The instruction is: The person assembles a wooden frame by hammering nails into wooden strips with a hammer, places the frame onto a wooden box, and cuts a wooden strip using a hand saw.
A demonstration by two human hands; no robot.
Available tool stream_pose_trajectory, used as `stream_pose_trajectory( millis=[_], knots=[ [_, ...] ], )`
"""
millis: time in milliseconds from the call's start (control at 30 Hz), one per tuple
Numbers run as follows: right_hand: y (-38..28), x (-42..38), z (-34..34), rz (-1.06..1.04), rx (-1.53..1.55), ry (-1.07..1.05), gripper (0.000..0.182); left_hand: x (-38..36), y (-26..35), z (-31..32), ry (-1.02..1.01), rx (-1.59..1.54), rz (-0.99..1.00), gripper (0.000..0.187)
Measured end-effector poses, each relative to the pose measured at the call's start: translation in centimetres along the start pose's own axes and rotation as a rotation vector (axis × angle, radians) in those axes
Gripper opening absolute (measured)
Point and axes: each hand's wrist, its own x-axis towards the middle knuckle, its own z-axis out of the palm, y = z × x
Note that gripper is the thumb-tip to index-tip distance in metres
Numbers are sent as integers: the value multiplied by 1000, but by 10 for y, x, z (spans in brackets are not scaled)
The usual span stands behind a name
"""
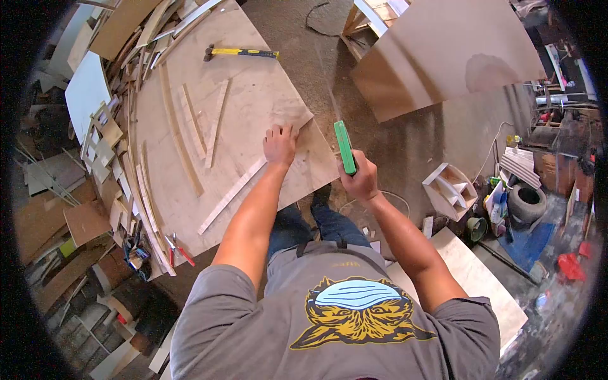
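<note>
My right hand [360, 177] is wrapped around the green handle [345, 147] of a handsaw, just off the table's right edge. Its thin blade [330, 95] points away from me and appears nearly edge-on. My left hand [280, 144] presses down near the table corner, fingers curled over a pale wooden strip [233, 195] that runs back toward my body. Part of that strip is hidden under the hand. The plywood tabletop [244, 95] also bears more loose strips [217, 123] and a hammer [244, 52] with a yellow and black handle.
Offcuts [104, 142] crowd the table's left side, with red-handled pliers [180, 251] at the near left corner. A large brown board [443, 60] stands beyond the floor gap. To my right are a small wooden box [451, 191], a dark round container [527, 202] and a cable [494, 152].
</note>
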Motion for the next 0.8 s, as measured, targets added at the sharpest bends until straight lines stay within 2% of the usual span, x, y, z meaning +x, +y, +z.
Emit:
stream_pose_trajectory(
  millis=[167,367,567,800],
  knots=[
    [11,-2,-1,90,35,5,24,1,-5,15,32,-33,26,31],
    [13,4,4,141,18,-8,26,8,1,10,-42,-78,-38,33],
    [12,14,12,209,58,-24,28,17,12,7,66,-133,-28,31],
    [-2,24,15,303,80,-47,31,61,27,46,124,-93,-248,57]
  ],
)
